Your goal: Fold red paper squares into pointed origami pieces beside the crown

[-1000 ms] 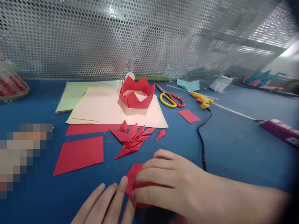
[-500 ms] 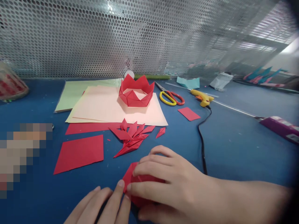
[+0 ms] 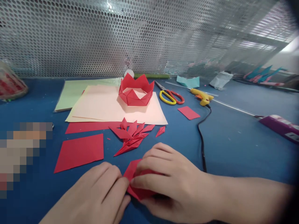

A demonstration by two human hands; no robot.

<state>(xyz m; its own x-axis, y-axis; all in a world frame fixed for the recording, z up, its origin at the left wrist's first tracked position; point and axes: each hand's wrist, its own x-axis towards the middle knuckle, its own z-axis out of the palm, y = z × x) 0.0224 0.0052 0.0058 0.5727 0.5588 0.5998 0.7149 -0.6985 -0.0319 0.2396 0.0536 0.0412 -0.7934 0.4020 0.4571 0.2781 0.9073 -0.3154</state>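
over on the left, a flat red sheet (image 3: pixel 79 152) is lying on the blue table (image 3: pixel 243 155). next along, the left hand (image 3: pixel 98 189) is curling nearly closed, thumb and forefinger holding the left edge of a folded red paper (image 3: pixel 131 169). that paper is resting between both hands; the right hand (image 3: pixel 173 180) is arching half open over it, fingers on top, thumb along the near side, keeping hold. farther right, a yellow glue gun (image 3: pixel 203 97) is lying beyond.
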